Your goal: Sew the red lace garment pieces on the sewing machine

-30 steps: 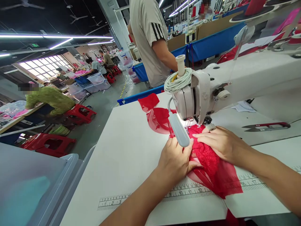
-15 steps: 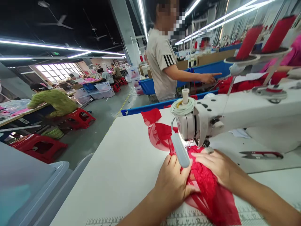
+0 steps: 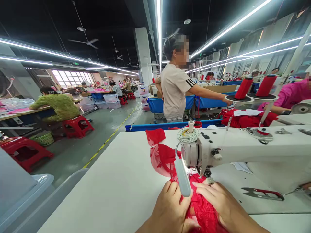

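Observation:
Red lace fabric lies bunched under the head of a white sewing machine, with part of it spread over the tabletop behind. On its left side my left hand is closed, pinching the cloth between curled fingers and thumb. My right hand rests on the right side of the fabric, fingers stretched out flat over it, close to the presser foot. A grey lamp hangs in front of the needle and covers part of the cloth and the left fingertips.
Thread snips lie on the machine bed to the right. Two red thread cones stand above the machine. Past the table a person stands with one arm stretched right. Plastic bins sit at the left edge.
My view has tilted up, so the table, machine and hands appear lower. Both hands keep their places on the fabric. The standing person's outstretched arm is lower, the hand now behind the thread stand.

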### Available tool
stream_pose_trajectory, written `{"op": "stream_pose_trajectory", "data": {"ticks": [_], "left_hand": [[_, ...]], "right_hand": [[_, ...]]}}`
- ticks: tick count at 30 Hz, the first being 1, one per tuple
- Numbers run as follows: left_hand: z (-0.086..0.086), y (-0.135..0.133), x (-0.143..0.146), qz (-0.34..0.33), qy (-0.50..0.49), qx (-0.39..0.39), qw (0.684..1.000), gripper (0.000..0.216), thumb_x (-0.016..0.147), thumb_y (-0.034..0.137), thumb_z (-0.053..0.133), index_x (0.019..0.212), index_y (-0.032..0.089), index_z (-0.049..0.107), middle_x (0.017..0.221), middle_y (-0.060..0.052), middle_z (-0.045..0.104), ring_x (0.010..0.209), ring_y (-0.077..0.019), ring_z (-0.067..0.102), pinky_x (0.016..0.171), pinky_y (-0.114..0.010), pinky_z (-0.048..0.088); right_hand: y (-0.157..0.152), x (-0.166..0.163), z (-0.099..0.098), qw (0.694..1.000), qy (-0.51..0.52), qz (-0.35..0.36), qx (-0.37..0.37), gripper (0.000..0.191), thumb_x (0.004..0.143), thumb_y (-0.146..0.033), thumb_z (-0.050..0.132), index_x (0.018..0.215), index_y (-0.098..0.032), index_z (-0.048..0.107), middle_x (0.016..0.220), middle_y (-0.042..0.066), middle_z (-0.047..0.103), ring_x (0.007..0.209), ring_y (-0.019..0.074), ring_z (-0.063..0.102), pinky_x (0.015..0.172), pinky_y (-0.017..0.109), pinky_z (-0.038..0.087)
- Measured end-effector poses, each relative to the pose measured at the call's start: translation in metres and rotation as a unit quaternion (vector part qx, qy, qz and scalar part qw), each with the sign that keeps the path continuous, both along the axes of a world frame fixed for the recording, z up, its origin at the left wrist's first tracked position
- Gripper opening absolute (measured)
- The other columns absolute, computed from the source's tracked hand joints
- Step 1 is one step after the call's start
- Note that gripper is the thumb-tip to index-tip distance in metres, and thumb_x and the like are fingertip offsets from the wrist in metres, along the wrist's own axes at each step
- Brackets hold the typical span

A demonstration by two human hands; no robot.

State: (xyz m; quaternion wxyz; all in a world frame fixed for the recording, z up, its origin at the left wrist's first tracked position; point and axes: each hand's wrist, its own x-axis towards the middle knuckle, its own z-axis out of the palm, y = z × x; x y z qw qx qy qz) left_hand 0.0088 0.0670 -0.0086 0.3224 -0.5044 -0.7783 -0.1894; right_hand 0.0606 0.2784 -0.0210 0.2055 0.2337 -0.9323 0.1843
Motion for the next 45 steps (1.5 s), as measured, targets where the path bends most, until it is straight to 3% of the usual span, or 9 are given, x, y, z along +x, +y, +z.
{"op": "stream_pose_trajectory", "data": {"ticks": [5,8,15,20,24,29,35,40,45], "left_hand": [[0.011,-0.005,-0.009,0.036,-0.144,0.053,0.987,0.030,0.097,0.023,0.031,0.083,0.019,0.058,0.080,-0.005,0.059,0.068,-0.0185,0.056,0.059,-0.031,0.048],[0.016,-0.009,-0.019,0.088,-0.208,0.094,0.970,0.026,0.085,0.008,0.035,0.098,0.019,0.056,0.091,-0.007,0.057,0.078,-0.0185,0.059,0.068,-0.033,0.054],[0.023,-0.007,-0.071,0.204,-0.261,-0.113,0.937,0.024,0.087,0.026,0.045,0.100,0.019,0.064,0.094,-0.009,0.063,0.087,-0.0241,0.063,0.075,-0.038,0.053],[0.018,0.003,-0.117,0.288,-0.240,-0.076,0.924,0.042,0.091,0.032,0.042,0.127,0.018,0.058,0.133,-0.023,0.054,0.123,-0.0404,0.050,0.094,-0.067,0.038],[0.017,0.007,-0.121,0.315,-0.211,-0.031,0.925,0.047,0.090,0.021,0.042,0.135,0.013,0.049,0.139,-0.026,0.046,0.130,-0.0408,0.045,0.100,-0.069,0.032],[0.015,-0.012,-0.069,0.223,-0.204,-0.063,0.951,0.045,0.086,0.008,0.042,0.129,0.014,0.051,0.127,-0.015,0.055,0.121,-0.0239,0.052,0.102,-0.042,0.044],[0.022,-0.026,0.030,-0.066,-0.091,-0.131,0.985,0.024,0.089,0.014,0.045,0.109,0.016,0.058,0.107,-0.007,0.064,0.101,-0.0179,0.058,0.091,-0.032,0.049],[0.028,-0.014,0.050,-0.081,0.050,-0.199,0.975,0.027,0.093,0.006,0.040,0.074,0.016,0.055,0.067,0.001,0.055,0.059,-0.0123,0.052,0.056,-0.025,0.042],[0.048,-0.022,0.053,-0.102,-0.029,-0.211,0.972,0.027,0.095,0.005,0.033,0.086,0.017,0.056,0.095,-0.004,0.062,0.078,-0.0122,0.058,0.054,-0.021,0.041]], "right_hand": [[0.003,-0.001,0.004,0.999,-0.029,0.016,-0.020,0.047,0.076,-0.005,0.040,0.114,-0.022,0.062,0.124,0.008,0.066,0.102,0.0249,0.062,0.084,0.038,0.054],[0.004,-0.002,0.011,0.999,-0.043,0.031,-0.011,0.047,0.074,-0.003,0.040,0.110,-0.022,0.063,0.123,0.007,0.067,0.097,0.0239,0.062,0.082,0.038,0.055],[0.003,-0.003,0.013,0.998,-0.055,0.034,-0.025,0.040,0.078,-0.003,0.038,0.104,-0.022,0.064,0.122,0.008,0.067,0.098,0.0240,0.061,0.080,0.037,0.054],[0.006,-0.006,0.009,0.998,-0.048,0.037,-0.010,0.052,0.072,-0.003,0.039,0.115,-0.020,0.064,0.127,0.010,0.065,0.109,0.0270,0.061,0.087,0.042,0.054],[0.007,-0.005,0.013,0.998,-0.052,0.023,-0.004,0.066,0.069,-0.002,0.038,0.128,-0.022,0.060,0.135,0.009,0.059,0.121,0.0278,0.056,0.091,0.043,0.053],[0.008,0.000,0.013,0.999,-0.028,0.016,-0.033,0.060,0.073,-0.003,0.039,0.126,-0.021,0.062,0.132,0.011,0.061,0.113,0.0262,0.060,0.091,0.046,0.053],[0.009,0.002,0.014,0.999,-0.023,0.031,-0.029,0.069,0.063,-0.001,0.038,0.128,-0.018,0.057,0.130,0.010,0.062,0.120,0.0249,0.056,0.099,0.048,0.048],[0.009,0.010,0.022,1.000,0.002,0.020,0.016,0.065,0.056,-0.001,0.040,0.114,-0.017,0.063,0.132,0.011,0.060,0.116,0.0269,0.057,0.094,0.046,0.050],[0.009,0.018,0.024,0.999,0.034,-0.021,-0.018,0.049,0.062,0.003,0.040,0.093,-0.023,0.068,0.116,0.005,0.068,0.099,0.0214,0.064,0.079,0.035,0.054]]}}
